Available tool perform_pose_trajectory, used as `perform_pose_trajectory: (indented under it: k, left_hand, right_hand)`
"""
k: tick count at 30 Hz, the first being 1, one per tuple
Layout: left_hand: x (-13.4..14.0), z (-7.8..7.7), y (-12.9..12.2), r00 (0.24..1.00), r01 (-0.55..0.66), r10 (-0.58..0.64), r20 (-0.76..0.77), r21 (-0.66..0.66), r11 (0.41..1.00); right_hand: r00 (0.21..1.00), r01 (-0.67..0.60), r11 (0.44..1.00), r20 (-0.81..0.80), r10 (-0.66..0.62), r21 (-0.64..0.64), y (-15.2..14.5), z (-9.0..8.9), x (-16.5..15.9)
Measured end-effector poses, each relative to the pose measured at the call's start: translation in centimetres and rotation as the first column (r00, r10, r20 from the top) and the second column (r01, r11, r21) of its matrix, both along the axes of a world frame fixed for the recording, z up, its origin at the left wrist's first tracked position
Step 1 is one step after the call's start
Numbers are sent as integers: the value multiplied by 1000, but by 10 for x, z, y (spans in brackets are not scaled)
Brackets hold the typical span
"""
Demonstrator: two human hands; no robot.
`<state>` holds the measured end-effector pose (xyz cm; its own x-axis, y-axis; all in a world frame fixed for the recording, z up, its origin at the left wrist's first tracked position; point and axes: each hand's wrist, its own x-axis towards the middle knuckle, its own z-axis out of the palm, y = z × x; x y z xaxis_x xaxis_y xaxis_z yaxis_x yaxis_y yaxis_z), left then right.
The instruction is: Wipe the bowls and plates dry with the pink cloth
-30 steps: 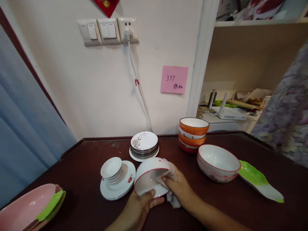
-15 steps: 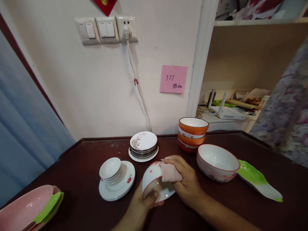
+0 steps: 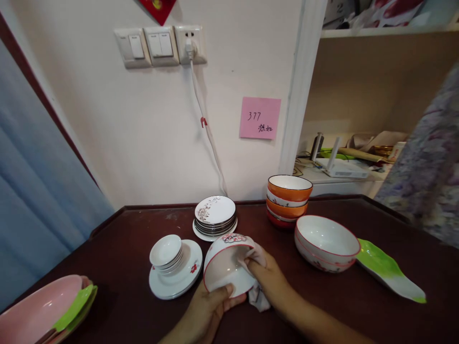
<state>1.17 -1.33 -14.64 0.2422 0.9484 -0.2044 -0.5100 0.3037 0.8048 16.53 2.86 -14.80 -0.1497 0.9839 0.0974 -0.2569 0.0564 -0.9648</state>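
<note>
A white bowl (image 3: pixel 229 272) with a red rim and a flower pattern is tilted on its side above the front of the table, its mouth turned toward me. My left hand (image 3: pixel 211 306) grips its lower left rim, thumb inside. On the right side, my right hand (image 3: pixel 267 274) pinches a pale pink cloth (image 3: pixel 258 297) over the bowl's rim; part of the cloth hangs below. Just left of the bowl, small white dishes (image 3: pixel 166 252) are stacked on white plates (image 3: pixel 175 289). Behind it stands a pile of patterned plates (image 3: pixel 215 212).
Orange and white bowls (image 3: pixel 289 188) are stacked at the back right, beside red-rimmed white bowls (image 3: pixel 328 243) and a green leaf-shaped dish (image 3: pixel 389 270). Pink oval dishes (image 3: pixel 43 303) lie front left. A wall and a cord (image 3: pixel 211 148) rise behind the dark table (image 3: pixel 122 258).
The bowl has turned so its mouth faces me more. My right hand and the cloth have moved from the bowl's outer top to its right rim.
</note>
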Motion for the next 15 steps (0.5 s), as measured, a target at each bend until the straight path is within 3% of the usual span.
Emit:
perform_pose_trajectory:
  k: [3, 5, 8, 11, 13, 15]
  left_hand:
    - [0, 4, -1, 997, 57, -56, -59, 24, 998]
    - [1, 6, -1, 994, 62, -57, -88, 51, 997]
    - [2, 6, -1, 993, 44, -37, -109, 66, 997]
    - [3, 4, -1, 991, 19, -13, -135, 49, 999]
    - [3, 2, -1, 993, 3, 1, -122, 31, 1000]
    - [1, 0, -2, 997, 11, -10, -80, 12, 1000]
  right_hand:
    - [993, 87, 991, 68, -94, 105, 2, 14, 9]
    - [972, 148, 959, 146, -186, 241, 3, 22, 18]
    - [916, 123, 846, 268, -298, 519, 3, 27, 30]
    - [901, 20, 757, 317, -297, 653, 0, 27, 33]
    - [912, 24, 777, 304, -274, 629, 0, 27, 30]
    - [938, 78, 871, 261, -230, 486, 1, 24, 24]
